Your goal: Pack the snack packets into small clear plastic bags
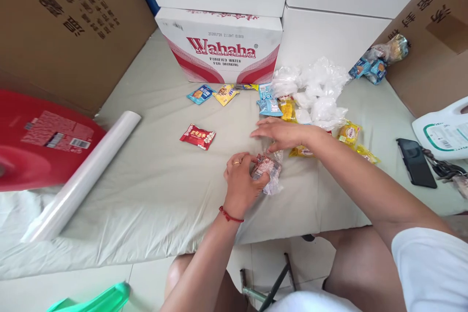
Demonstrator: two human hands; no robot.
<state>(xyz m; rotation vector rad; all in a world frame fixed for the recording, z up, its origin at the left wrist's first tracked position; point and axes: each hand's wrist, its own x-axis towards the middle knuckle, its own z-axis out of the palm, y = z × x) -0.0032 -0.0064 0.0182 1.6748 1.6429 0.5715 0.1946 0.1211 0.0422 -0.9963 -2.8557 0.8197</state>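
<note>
Left hand (241, 178) fingers curl around a small clear plastic bag of snacks (268, 171); right hand (281, 132), fingers flat and spread, rests just beyond it.

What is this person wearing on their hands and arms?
The left hand has a thin gold-coloured ring on one finger and a red cord bracelet at the wrist. The right hand shows no jewellery. Both forearms are bare; a short white sleeve covers the right upper arm.
</note>
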